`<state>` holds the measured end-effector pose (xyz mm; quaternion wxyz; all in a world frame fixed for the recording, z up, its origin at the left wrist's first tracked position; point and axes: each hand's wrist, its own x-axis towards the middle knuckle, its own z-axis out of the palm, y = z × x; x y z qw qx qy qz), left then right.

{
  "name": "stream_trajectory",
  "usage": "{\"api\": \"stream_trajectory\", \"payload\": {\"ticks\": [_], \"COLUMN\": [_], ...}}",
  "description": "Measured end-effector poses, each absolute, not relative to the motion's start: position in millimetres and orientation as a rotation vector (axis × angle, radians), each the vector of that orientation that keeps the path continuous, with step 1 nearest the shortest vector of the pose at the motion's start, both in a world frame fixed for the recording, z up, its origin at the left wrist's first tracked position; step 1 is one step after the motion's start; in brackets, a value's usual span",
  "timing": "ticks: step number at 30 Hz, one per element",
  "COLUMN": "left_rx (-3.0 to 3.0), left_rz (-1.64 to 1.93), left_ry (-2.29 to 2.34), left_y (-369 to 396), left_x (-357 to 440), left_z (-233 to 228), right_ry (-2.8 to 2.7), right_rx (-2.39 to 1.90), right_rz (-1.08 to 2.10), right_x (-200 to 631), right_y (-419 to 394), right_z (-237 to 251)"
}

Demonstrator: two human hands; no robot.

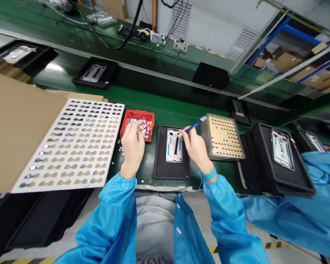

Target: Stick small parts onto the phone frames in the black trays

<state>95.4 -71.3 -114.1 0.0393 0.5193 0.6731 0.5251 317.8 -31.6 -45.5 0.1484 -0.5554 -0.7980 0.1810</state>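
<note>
My left hand (133, 146) is over the near left part of a small red bin (151, 126) that holds many small white pieces. Its fingers are loosely bent and apart, and I see nothing between them. My right hand (195, 148) pinches a slim blue pen-like tool (194, 125), whose pale rear end points up and right. The tool's working tip is hard to make out near the fingertips. Just left of that hand, a silver phone frame (170, 156) with blue strips and a black flex strip lies in a black tray (160, 167).
At left stands a white foam sheet (79, 145) with rows of cutouts, some holding small dark parts. A clear-sided box of small parts (222, 137) is at right, beside stacked black trays (266, 154). Another person's blue sleeve (319, 168) shows far right. More trays line the conveyor behind.
</note>
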Motion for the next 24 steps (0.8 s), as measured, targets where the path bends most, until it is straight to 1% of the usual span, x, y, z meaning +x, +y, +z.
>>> {"api": "stream_trajectory", "payload": {"ticks": [3, 4, 8, 12, 16, 19, 22, 24], "left_rx": [1.539, 1.515, 1.403, 1.305, 1.258, 1.266, 1.315, 1.367], "left_rz": [1.66, 1.665, 1.645, 1.557, 1.389, 1.271, 1.152, 1.097], "left_ry": [1.996, 1.975, 1.881, 1.81, 1.778, 1.696, 1.617, 1.586], "left_y": [-80, -82, -90, -105, -127, -133, -118, -93], "left_x": [95, 96, 102, 100, 86, 67, 40, 16], "left_z": [-109, -106, -91, -67, -37, -18, -11, -14], "right_ry": [-2.159, -2.172, -2.2, -2.281, -2.357, -2.384, -2.366, -2.328], "right_rx": [-1.23, -1.178, -1.154, -1.164, -1.204, -1.173, -1.163, -1.196], "right_rz": [0.85, 0.899, 0.926, 1.115, 1.009, 0.884, 0.808, 0.782], "right_x": [338, 343, 351, 348, 347, 347, 344, 339], "right_y": [-86, -102, -141, -159, -159, -136, -94, -61], "right_z": [-56, -59, -67, -71, -81, -89, -96, -102]}}
